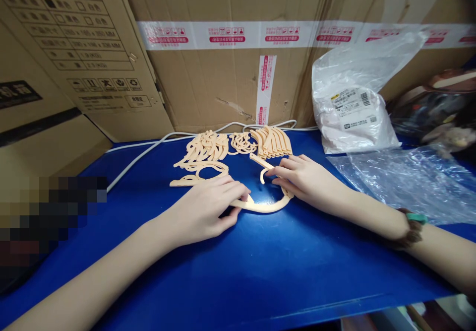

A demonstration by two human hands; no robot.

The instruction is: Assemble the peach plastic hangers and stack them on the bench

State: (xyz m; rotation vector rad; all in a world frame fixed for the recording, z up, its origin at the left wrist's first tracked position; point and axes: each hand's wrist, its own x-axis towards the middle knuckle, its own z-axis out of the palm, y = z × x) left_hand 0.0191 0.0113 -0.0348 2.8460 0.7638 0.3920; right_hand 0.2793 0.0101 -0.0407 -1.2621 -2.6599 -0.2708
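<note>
My left hand (pixel 213 203) is closed around the left end of a curved cream plastic hanger piece (pixel 265 208), thumb below and fingers above. My right hand (pixel 299 174) pinches a small cream hanger hook (pixel 262 176) near the curve's right end. That end lies under my right fingers, so I cannot tell whether the hook touches it. Just beyond the right fingertips lies a straight-looking cream arm (pixel 259 160). Past my left hand rest cream hanger parts (pixel 199 166), partly covered by it.
Behind are a pile of curved arms (pixel 208 145), a heap of hooks (pixel 243 142) and a row of arms (pixel 273 141) on the blue table (pixel 238 271). A white cable (pixel 137 158) runs behind them. Cardboard boxes (pixel 211 83) wall the back; a plastic bag (pixel 353 112) stands right.
</note>
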